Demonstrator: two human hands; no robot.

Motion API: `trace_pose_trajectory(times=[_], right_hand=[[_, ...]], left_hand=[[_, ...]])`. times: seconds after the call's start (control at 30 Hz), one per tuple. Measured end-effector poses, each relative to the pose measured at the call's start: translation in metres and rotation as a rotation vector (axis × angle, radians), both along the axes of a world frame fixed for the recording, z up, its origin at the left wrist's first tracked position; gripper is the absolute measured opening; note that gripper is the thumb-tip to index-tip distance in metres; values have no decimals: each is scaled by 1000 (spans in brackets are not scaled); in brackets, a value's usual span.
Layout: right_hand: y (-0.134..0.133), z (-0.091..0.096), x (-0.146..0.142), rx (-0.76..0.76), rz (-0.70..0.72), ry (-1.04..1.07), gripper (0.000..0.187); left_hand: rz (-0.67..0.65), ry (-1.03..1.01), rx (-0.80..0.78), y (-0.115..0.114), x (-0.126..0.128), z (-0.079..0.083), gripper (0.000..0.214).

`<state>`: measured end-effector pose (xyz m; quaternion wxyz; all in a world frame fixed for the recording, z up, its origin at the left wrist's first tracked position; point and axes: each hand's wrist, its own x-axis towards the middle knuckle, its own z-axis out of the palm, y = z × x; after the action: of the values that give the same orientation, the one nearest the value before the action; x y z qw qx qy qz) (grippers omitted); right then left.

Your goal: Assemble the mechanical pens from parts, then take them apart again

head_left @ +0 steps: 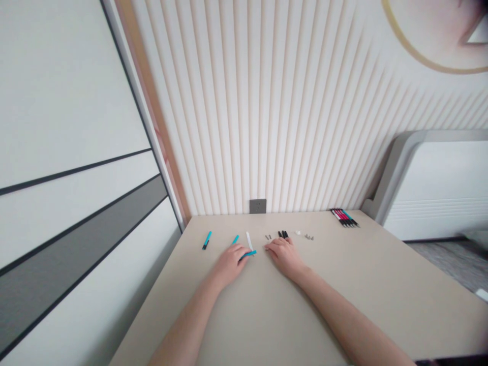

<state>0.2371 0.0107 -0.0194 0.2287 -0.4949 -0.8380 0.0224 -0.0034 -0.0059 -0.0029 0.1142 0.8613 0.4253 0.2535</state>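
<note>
One short turquoise barrel (pixel 248 254) sits in the fingers of the left hand (pixel 227 263), which I see closed around it in the head view, low over the beige table (pixel 263 315). Its free end points to the right, toward the right hand (pixel 282 254). That hand rests with its fingers bent and their tips close together; I cannot tell whether they pinch some tiny part.

Just beyond the left hand I see a second turquoise piece (pixel 235 239), partly hidden by the hand, and a slim white stick (pixel 249 239). Farther left lies a turquoise-and-black pen piece (pixel 207 240), apart from the rest. Two small grey bits (pixel 268 237) lie between the hands, slightly farther off. Black pieces (pixel 283 234) stick out just past the right hand; right of them I make out a small white part (pixel 298 232) and little grey tips (pixel 309 237). A row of pens (pixel 344 217) lies near the far right corner, and a dark socket (pixel 258 206) is set in the ribbed wall (pixel 244 101).
</note>
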Motion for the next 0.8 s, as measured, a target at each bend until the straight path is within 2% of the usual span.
trace_pose_trajectory(times=[0.1, 0.2, 0.33, 0.8], right_hand=[[1, -1, 1, -37, 43, 81, 28], [-3, 0, -1, -80, 135, 251, 33], [-10, 3, -8, -90, 210, 404, 30], [-15, 5, -14, -82, 342, 468, 26]], left_hand=[[-13, -12, -10, -1, 0, 1, 24], [-25, -11, -10, -1, 1, 2, 24], [-43, -3, -16, -1, 2, 2, 27], [-91, -21, 1, -1, 3, 1, 29]])
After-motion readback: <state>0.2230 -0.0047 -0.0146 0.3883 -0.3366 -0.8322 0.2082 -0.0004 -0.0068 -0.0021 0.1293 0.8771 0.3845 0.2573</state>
